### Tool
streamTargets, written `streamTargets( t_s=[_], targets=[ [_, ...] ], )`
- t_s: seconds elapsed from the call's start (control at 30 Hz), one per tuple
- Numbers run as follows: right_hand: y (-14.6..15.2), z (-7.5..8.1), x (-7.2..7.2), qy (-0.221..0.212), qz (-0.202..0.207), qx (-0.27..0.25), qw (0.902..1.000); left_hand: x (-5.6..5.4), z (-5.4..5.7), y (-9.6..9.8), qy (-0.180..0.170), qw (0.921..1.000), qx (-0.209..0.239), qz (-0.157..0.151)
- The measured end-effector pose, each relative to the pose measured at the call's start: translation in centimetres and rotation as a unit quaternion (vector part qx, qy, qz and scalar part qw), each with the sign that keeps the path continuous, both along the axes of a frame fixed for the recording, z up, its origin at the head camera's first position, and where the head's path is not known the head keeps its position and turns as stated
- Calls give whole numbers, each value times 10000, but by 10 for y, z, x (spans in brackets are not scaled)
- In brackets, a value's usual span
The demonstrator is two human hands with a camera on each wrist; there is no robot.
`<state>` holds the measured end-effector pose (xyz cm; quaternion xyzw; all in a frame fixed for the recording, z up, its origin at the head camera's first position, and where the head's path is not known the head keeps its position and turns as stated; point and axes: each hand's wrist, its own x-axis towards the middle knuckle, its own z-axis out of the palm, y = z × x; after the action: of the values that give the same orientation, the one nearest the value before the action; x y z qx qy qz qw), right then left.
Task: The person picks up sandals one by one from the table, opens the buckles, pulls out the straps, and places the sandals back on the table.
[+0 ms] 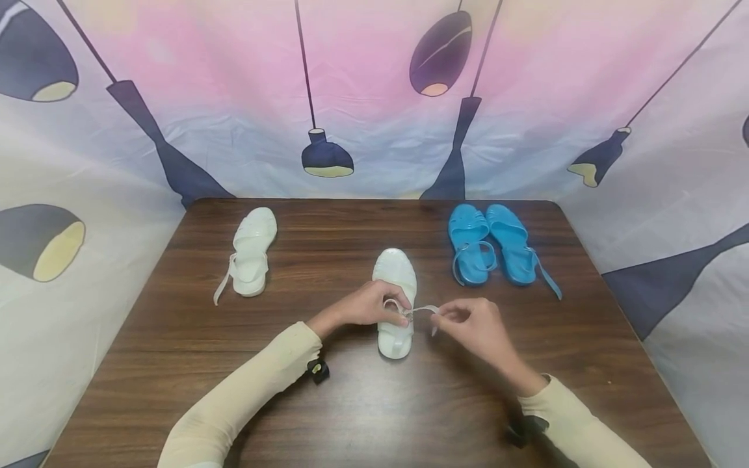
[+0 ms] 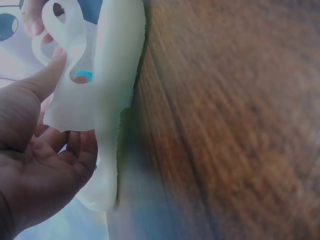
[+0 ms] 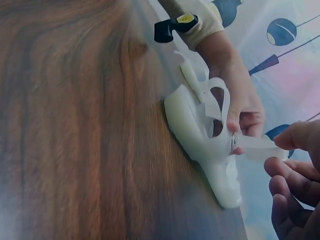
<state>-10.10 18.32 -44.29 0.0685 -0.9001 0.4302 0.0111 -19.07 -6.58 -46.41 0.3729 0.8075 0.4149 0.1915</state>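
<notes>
A white sandal [image 1: 395, 266] lies sole down at the middle of the table, its toe pointing away from me. My left hand [image 1: 370, 304] grips it at the side by the small metal buckle [image 3: 234, 142], thumb and fingers around the strap area. The ankle strap [image 1: 424, 308] loops over the heel and runs through the buckle. Its free end is pinched between the thumb and fingers of my right hand [image 1: 481, 326], to the right of the sandal. In the left wrist view, the left hand's fingers reach under the sandal's side band [image 2: 70, 112].
Another white sandal [image 1: 253, 247] lies at the back left, its strap hanging loose. A pair of blue sandals stands at the back right: the left one [image 1: 468, 224] has its strap looped, the right one [image 1: 506, 224] has its strap trailing. Behind the wooden table [image 1: 328, 227] hangs a patterned cloth [image 1: 374, 65].
</notes>
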Motion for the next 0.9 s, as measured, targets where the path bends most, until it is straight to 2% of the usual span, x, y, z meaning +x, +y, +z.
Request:
streamTargets(
  t_s=[0.2,0.27,0.47,0.7,0.9],
  targets=[
    [7,-1,4,-693,107,183,9974,0,0,0,-10,10000,83,-1],
    [9,-2,6,-788,153,216,9965,0,0,-1,-8,9999,109,6],
    [12,-7,7,-615,223,431,9969,0,0,-2,93,9999,13,59],
    [12,-12,5,-846,227,468,9951,0,3,-4,190,9998,-27,99],
    [14,-13,-1,-631,504,687,9944,1,6,-9,232,9996,24,137]
  ],
)
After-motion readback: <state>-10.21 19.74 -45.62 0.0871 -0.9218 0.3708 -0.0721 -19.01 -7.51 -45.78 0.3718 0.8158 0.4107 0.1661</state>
